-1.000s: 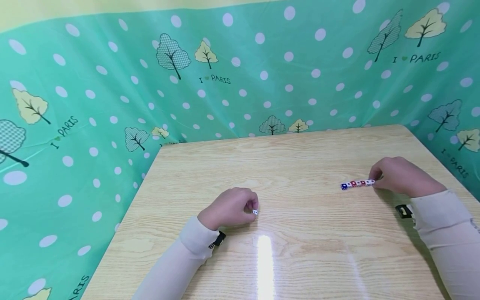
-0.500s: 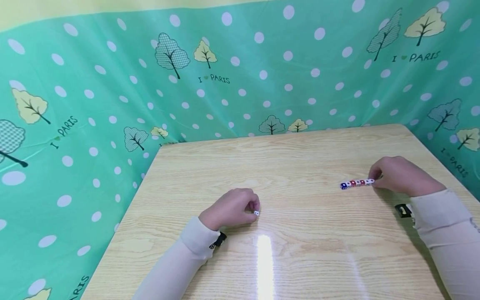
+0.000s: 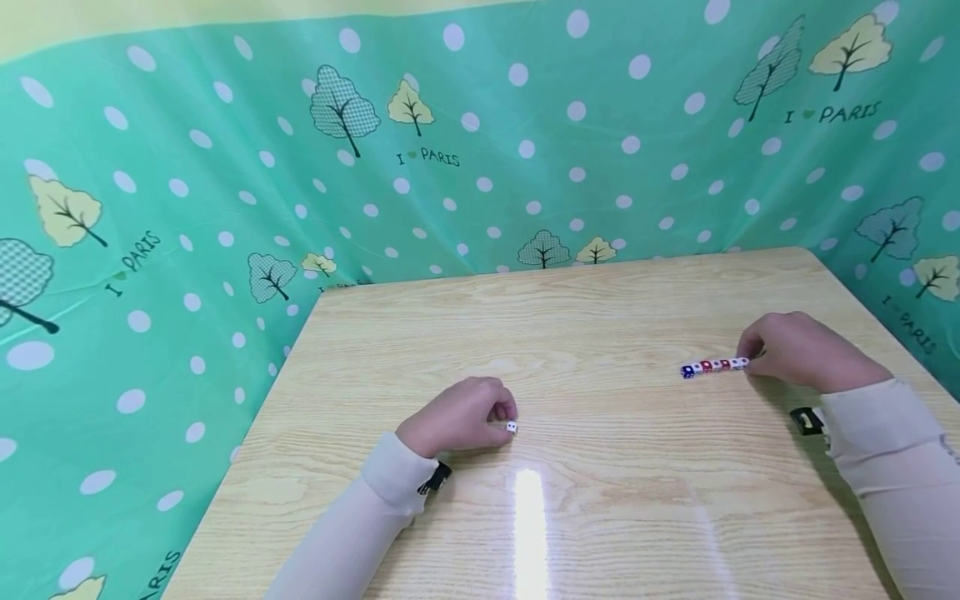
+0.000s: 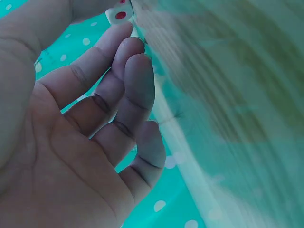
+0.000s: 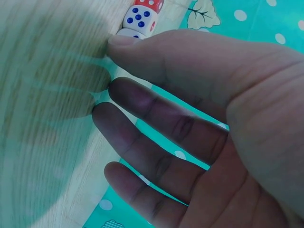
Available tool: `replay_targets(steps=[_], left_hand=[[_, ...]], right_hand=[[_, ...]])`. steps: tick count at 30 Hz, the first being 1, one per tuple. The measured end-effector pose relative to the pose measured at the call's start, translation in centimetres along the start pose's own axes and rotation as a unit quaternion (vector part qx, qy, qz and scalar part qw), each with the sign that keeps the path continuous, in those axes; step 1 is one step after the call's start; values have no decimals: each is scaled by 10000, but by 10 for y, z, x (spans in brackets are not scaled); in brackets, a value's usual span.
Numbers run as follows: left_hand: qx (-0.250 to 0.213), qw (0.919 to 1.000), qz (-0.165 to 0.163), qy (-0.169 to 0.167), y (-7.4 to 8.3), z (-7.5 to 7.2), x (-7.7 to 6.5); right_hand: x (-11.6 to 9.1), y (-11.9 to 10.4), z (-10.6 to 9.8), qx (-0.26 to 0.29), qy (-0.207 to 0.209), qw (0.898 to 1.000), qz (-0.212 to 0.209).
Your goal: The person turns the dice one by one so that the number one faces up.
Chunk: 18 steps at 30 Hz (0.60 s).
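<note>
In the head view my left hand (image 3: 461, 414), left of the table's middle, pinches a small white die (image 3: 512, 427) between thumb and index finger. Dark pips show on the face turned up. The left wrist view shows a red pip on this die (image 4: 119, 14), at the tips of thumb and index finger. Far to the right, a straight row of dice (image 3: 715, 366) lies on the table: blue at the left end, then white and red ones. My right hand (image 3: 802, 354) holds the row's right end, where the thumb (image 5: 126, 45) covers part of a white die with blue pips.
The wooden table (image 3: 600, 492) has a bright light reflection (image 3: 530, 525) near its front. A green curtain (image 3: 450, 208) with trees and white dots hangs behind the table and along its sides. Black straps sit at both wrists.
My left hand has shifted by a very small amount, and the die in it looks slightly turned. The right hand and the row of dice hold still.
</note>
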<state>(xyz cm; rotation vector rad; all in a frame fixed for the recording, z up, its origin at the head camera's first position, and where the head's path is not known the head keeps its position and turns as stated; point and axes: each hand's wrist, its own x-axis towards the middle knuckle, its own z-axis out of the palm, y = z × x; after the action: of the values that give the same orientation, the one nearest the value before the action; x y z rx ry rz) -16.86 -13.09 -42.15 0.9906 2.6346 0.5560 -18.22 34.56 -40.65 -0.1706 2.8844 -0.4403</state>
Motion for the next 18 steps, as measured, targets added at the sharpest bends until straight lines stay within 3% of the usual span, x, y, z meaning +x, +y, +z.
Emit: replay_targets(steps=[6,18], left_hand=[[-237,9997,-83,-62,-6,-1,-1],[-892,9954,176,-293,-9,-2,0]], right_hand=[[0,1,0,52,-17,10000,48],[-1,0,-2,19,-56,10000,-7]])
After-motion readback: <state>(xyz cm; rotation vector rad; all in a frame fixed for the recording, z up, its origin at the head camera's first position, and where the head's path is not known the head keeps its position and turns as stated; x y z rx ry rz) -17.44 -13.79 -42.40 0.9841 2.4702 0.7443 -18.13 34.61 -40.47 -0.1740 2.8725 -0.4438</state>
